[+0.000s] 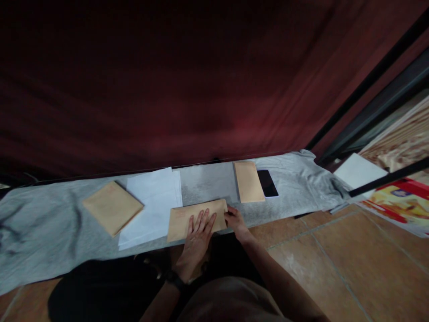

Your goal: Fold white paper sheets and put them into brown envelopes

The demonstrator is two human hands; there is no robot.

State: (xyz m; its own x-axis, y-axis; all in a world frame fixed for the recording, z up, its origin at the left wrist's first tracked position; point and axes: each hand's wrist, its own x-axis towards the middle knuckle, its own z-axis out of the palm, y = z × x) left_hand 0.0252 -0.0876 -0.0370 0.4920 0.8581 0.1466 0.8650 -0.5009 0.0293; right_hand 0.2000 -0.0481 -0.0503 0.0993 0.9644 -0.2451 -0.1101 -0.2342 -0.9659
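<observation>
Brown paper, head view: oblong envelope (180, 219) at the front edge of soft, rumpled grey cloth (204, 185), its left end near smooth white sheets (157, 197). My left hand (198, 233) lies flat on it, fingers slightly spread, gripping nothing. My right hand (235, 220) curls at its right edge; pinched or only touching, I cannot tell. Glossy dark phone (267, 183) beyond.

Table (208, 181): long, narrow, draped in grey cloth (306, 181) bunched at the right end
Dark red curtain (214, 98): hangs behind, creased toward the right
Floor (338, 255): orange-brown tiles, pale grout lines
Black bars (368, 82): slanting at right, near a red-and-yellow printed package (398, 203)
Light: dim, upper left nearly black
</observation>
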